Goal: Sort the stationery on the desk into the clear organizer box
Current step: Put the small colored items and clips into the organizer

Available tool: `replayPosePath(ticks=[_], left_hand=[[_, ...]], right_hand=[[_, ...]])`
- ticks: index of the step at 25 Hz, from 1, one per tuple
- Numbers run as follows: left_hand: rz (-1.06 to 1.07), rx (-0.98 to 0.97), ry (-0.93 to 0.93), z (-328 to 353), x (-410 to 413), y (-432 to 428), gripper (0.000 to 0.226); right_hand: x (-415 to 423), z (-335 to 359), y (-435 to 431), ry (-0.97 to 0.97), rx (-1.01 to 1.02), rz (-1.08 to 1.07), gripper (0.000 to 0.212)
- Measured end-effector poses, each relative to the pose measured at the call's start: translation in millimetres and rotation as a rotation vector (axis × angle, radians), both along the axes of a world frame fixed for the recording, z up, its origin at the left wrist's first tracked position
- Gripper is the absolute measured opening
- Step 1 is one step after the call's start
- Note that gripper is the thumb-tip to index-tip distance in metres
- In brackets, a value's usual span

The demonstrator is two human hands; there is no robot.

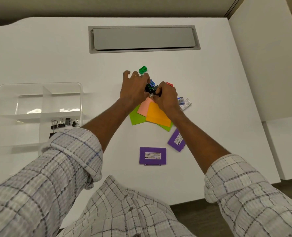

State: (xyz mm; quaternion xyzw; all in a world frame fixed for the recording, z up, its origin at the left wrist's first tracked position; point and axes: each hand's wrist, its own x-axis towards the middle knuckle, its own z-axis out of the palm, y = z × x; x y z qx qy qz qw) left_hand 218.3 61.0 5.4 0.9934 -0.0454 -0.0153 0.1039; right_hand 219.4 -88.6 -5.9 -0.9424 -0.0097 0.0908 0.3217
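At desk centre: we log left hand (135,88) and right hand (165,96), both curled, pinching loose black clips (149,88). Clear organizer box (45,100), far left, holds only binder clips (63,123). Green sharpener (143,69), sticky notes (159,115), purple cases (152,156) unsorted. We judge: early stage.

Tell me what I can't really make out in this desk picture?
Head view only.
1. Small clips: the left hand and right hand cover most, so no count.
2. Binder clips in the clear organizer box: the left sleeve hides the nearest.
3. Purple cases: label print too small to read.
4. Blue-and-white packet: partly behind the right wrist.
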Motion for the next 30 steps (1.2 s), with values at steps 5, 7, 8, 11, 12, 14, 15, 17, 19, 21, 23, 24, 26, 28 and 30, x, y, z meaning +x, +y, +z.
replayPosePath(ticks=[5, 7, 8, 11, 12, 14, 15, 17, 19, 21, 23, 24, 26, 28, 30], left_hand=[[-0.059, -0.071, -0.057, 2, -1, 1, 0.047], [-0.091, -0.079, -0.085, 4, -3, 5, 0.041], [-0.097, -0.091, -0.094, 5, -4, 7, 0.037], [-0.021, -0.336, -0.105, 9, -12, 12, 0.030], [0.040, -0.495, -0.091, 12, -17, 15, 0.029], [0.184, -0.796, -0.079, 17, -27, 23, 0.027], [0.251, -0.893, -0.066, 20, -33, 28, 0.026], [0.361, -1.051, 0.013, 24, -46, 37, 0.026], [0.425, -1.194, 0.080, 28, -62, 48, 0.026], [0.470, -1.272, 0.097, 34, -81, 60, 0.025], [0.510, -1.320, 0.103, 42, -103, 74, 0.024], [0.524, -1.324, 0.105, 46, -115, 81, 0.024], [0.546, -1.288, 0.087, 53, -137, 98, 0.024], [0.569, -1.220, 0.037, 61, -158, 119, 0.024], [0.600, -1.136, -0.002, 68, -176, 142, 0.025]], right_hand=[[2, 12, -5, 0.040, 0.013, 0.008, 0.029], [3, 18, -8, 0.031, -0.016, 0.041, 0.026], [3, 20, -10, 0.023, -0.015, 0.056, 0.024], [0, 24, -15, 0.083, 0.170, -0.045, 0.022], [-2, 26, -15, 0.182, 0.349, -0.153, 0.022], [-5, 30, -11, 0.435, 0.742, -0.356, 0.017], [-6, 33, -9, 0.521, 0.866, -0.427, 0.012], [-9, 38, 0, 0.639, 1.011, -0.519, 0.006], [-18, 44, 12, 0.726, 1.097, -0.555, 0.008], [-31, 51, 27, 0.777, 1.136, -0.523, 0.010], [-45, 61, 46, 0.824, 1.136, -0.445, 0.012], [-53, 66, 57, 0.850, 1.127, -0.401, 0.013], [-68, 75, 80, 0.898, 1.110, -0.318, 0.009], [-84, 83, 105, 0.941, 1.089, -0.244, 0.007], [-98, 88, 127, 0.975, 1.066, -0.179, 0.005]])
